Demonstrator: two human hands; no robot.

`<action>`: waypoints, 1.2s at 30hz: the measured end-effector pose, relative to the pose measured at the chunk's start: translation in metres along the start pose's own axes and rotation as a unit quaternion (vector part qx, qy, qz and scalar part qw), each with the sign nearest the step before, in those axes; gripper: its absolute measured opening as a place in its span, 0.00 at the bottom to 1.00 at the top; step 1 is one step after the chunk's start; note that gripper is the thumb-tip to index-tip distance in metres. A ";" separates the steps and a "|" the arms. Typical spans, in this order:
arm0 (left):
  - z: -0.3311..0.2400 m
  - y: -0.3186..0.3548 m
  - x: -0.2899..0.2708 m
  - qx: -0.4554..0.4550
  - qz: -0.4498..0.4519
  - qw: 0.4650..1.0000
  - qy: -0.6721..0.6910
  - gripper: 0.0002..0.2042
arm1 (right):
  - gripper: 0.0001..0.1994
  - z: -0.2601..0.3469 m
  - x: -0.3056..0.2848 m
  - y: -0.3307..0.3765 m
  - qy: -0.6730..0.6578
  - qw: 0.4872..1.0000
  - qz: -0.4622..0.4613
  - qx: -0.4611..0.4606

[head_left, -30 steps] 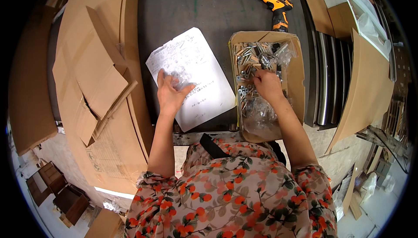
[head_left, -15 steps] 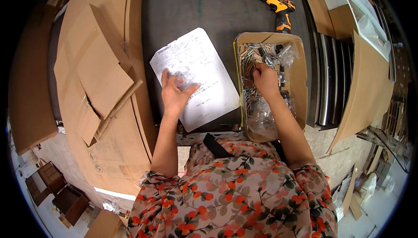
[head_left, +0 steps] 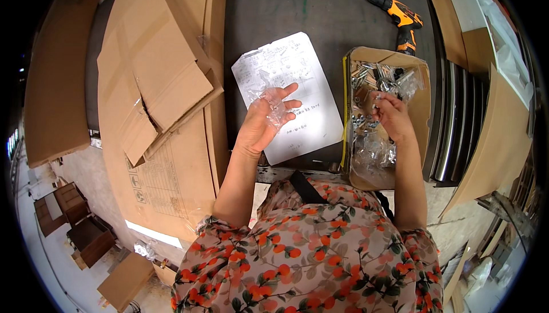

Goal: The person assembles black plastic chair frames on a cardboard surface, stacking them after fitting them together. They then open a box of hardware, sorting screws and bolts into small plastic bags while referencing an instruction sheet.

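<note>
Left hand (head_left: pixel 264 119) is palm up over the lower part of the paper sheet (head_left: pixel 290 92), fingers (head_left: pixel 284 92) spread and loosely curled, with a small clear plastic bag (head_left: pixel 273 107) lying crumpled across the palm and fingertips. Not a pinch, more a loose cradle. Can't tell if the bag holds anything; it's too transparent to read against the print.

Right hand (head_left: pixel 392 115) is down inside the cardboard box (head_left: pixel 422 104), fingers bunched together at the tips over the hardware (head_left: pixel 377 78). They look closed on a small metal piece, but it's too small to confirm. The hardware sits in clear bags: one bunch just ahead of the right fingers at the far end of the box, another bag (head_left: pixel 372 153) just behind the wrist at the near end.

The sheet lies flat on the dark tabletop (head_left: pixel 297 4), under and ahead of the left fingers, its right edge just beside the box wall. Orange-and-black drill (head_left: pixel 399 18) lies on the tabletop beyond the box, well ahead of the right fingers. Flattened cardboard (head_left: pixel 166 78) is stacked to the left of the left hand, overlapping the tabletop edge.
</note>
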State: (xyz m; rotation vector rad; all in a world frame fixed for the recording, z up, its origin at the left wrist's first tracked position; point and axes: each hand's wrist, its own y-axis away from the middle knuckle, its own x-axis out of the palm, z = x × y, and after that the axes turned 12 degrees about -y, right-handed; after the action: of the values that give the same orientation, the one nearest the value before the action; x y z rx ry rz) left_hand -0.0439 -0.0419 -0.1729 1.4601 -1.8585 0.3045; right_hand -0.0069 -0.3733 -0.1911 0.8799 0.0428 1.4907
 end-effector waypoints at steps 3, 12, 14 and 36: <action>-0.001 -0.004 0.005 0.022 0.079 0.996 0.048 0.34 | 0.08 0.008 -0.007 0.022 -0.177 0.980 0.088 0.023; 0.009 -0.009 -0.002 0.034 0.114 0.993 0.027 0.34 | 0.11 0.006 -0.022 0.023 -0.180 0.979 0.054 0.075; 0.022 -0.009 -0.023 0.024 0.035 0.999 -0.024 0.29 | 0.12 -0.002 -0.013 0.013 0.072 0.994 -0.077 0.015; 0.043 -0.008 -0.031 0.020 -0.160 0.976 -0.149 0.17 | 0.07 0.015 0.013 -0.055 0.692 0.683 -0.045 -0.229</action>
State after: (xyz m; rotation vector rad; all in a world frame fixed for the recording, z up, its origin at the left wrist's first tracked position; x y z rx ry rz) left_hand -0.0520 -0.0473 -0.2253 1.8855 -1.8091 -0.0369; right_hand 0.0493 -0.3609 -0.2034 -0.8025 0.7804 1.6361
